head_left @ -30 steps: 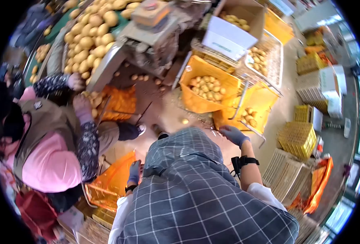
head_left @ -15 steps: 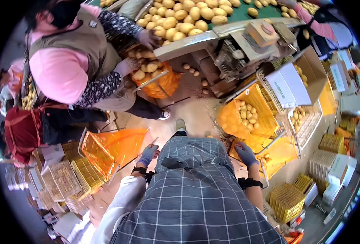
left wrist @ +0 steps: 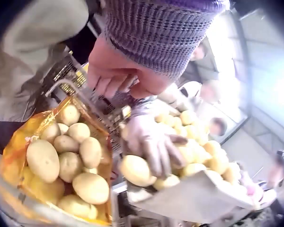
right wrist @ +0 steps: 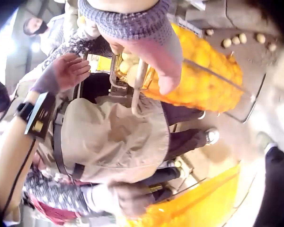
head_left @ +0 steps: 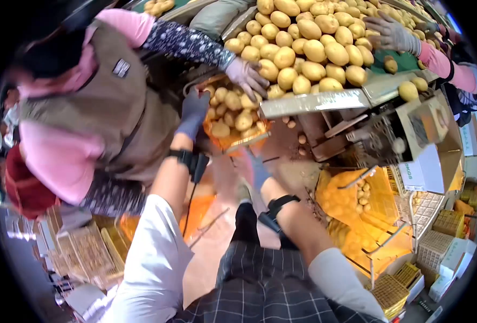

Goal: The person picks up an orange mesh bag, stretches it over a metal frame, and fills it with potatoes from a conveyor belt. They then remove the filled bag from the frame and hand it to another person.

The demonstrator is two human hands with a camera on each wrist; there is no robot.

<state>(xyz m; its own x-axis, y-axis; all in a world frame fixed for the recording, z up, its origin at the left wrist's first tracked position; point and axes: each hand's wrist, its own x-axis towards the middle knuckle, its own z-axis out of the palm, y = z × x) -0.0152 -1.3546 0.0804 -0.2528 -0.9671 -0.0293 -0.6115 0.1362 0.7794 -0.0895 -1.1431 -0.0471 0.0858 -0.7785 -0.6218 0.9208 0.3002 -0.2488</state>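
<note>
An orange mesh bag (head_left: 215, 129), filled with potatoes (head_left: 230, 110), hangs upright in a metal frame (right wrist: 139, 87) below the sorting table. My left hand (head_left: 194, 110), gloved with bare fingertips, is at the bag's left rim, its fingers loosely bent and holding nothing in the right wrist view. Blurred in the head view, my right hand (head_left: 257, 169) reaches toward the bag's near side. In the right wrist view this hand (right wrist: 158, 59) overlaps the frame with extended fingers. Another person's gloved hand (head_left: 247, 78) rests at the potatoes by the table edge.
The table's metal lip (head_left: 314, 104) borders a heap of potatoes. Close on the left stands a person in a brown vest (head_left: 109, 81). Two more orange bags (head_left: 338, 196) stand in frames at right, beside yellow crates (head_left: 392, 296). Another worker's glove (head_left: 392, 35) reaches in from the right.
I have stepped up to the filled bag and table. Both my hands have risen from my sides and reached forward to the bag. The neighbour's far hand has moved onto the table potatoes.
</note>
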